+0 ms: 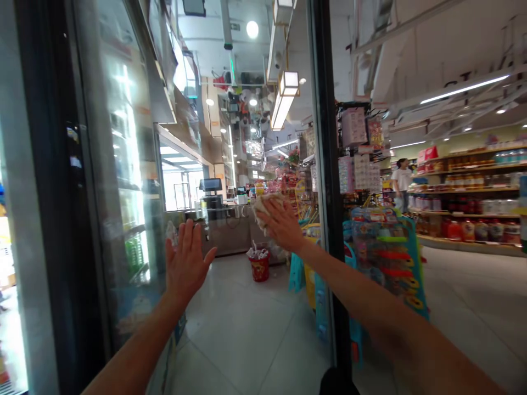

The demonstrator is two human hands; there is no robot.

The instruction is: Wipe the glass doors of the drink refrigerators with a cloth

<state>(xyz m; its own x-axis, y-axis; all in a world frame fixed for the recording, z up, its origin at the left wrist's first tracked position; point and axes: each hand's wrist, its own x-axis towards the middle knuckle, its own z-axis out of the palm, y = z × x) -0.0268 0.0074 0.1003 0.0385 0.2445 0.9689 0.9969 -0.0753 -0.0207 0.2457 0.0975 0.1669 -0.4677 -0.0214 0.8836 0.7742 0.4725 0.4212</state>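
Note:
I face an open glass door point(230, 137) with a black frame edge point(327, 181) on its right side. My right hand point(282, 222) lies flat on a crumpled pale cloth point(263, 204) and presses it against the pane at about head height. My left hand point(185, 263) is open with its fingers spread, palm against the glass lower down and to the left. Through the pane I see the shop beyond.
A lit drinks fridge point(127, 181) stands close on the left. Beyond the glass are a checkout counter point(224, 230), a red bin point(260, 267), a colourful display stand point(387, 258) and stocked shelves point(469, 203). A person in white point(401, 178) stands far right.

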